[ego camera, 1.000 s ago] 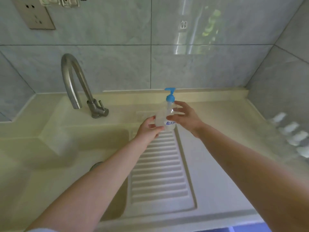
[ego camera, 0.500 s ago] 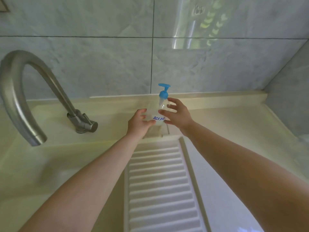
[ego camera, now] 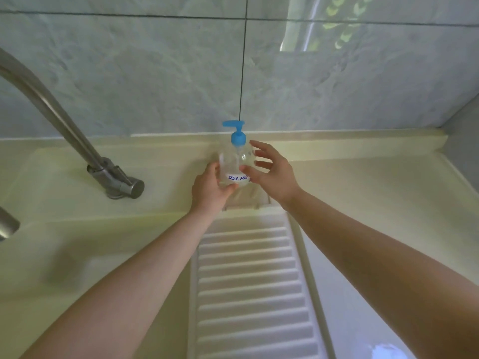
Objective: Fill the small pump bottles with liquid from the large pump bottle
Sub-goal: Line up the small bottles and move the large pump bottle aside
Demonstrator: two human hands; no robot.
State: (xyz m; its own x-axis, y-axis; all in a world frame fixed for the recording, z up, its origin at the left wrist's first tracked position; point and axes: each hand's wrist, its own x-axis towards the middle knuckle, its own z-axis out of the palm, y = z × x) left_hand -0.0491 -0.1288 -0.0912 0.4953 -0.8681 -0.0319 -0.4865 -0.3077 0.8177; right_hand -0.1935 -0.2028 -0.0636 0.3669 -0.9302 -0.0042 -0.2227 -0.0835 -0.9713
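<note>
The large pump bottle [ego camera: 234, 161] has been carried farther back, to twelve o'clock of the ribbed drainboard [ego camera: 248, 281]. It is gripped by the left hand [ego camera: 210, 189] for support; the right hand [ego camera: 272, 169] is spread, fingers loosened beside it.

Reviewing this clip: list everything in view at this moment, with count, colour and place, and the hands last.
pump bottle: one, clear with blue pump and blue-lettered label, upright at the back ledge, between both hands.
faucet: one, grey metal, curved, at left on the ledge.
sink counter: one, pale cream, runs along the wall.
ribbed washboard: one, white, slopes toward the camera at centre.
wall tiles: grey marbled, behind the counter.
left hand: grips the bottle's lower left side.
right hand: fingers spread, thumb at the bottle's right side.
</note>
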